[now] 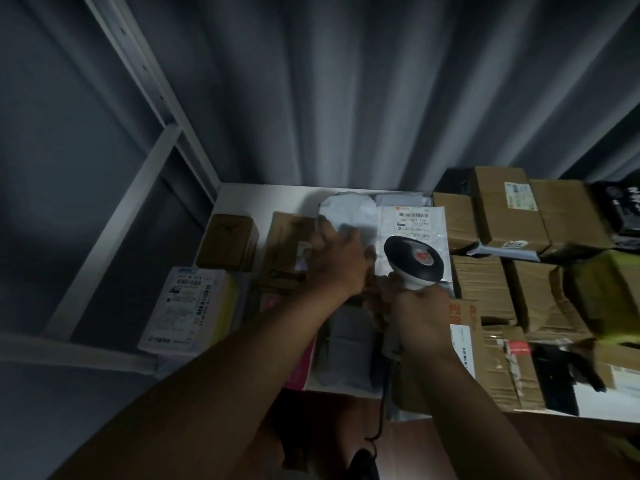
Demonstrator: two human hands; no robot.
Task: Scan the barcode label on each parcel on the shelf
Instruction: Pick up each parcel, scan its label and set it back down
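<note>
I see the left hand (341, 252) reaching forward over the white shelf (277, 199), its fingers curled round the near edge of a crumpled white plastic mailer bag (348, 216) and holding it. The right hand (415, 306) sits just to the right of the left and nearer to me, wrapped round the grey handle of a handheld barcode scanner with a round black head (414, 263); a red glow shows on the scanner's face, and its dark coiled cable (381, 410) hangs down below the right wrist. Just beyond the scanner head, to the right of the left hand, lies a flat white parcel with a printed barcode label (412, 220) facing up. To the left of the left hand I make out a brown cardboard box (282, 251) touching the wrist area, then a smaller dark brown box (227, 242) further left, and nearer me on that side a white box with a yellow edge and a printed label (187, 306). To the right of the right hand, stacked brown cardboard cartons (509, 209) crowd the shelf, some taped and creased. Under both forearms lies a grey plastic mailer (349, 344); I cannot tell whether it carries a label. A grey curtain (346, 81) hangs behind the shelf.
</note>
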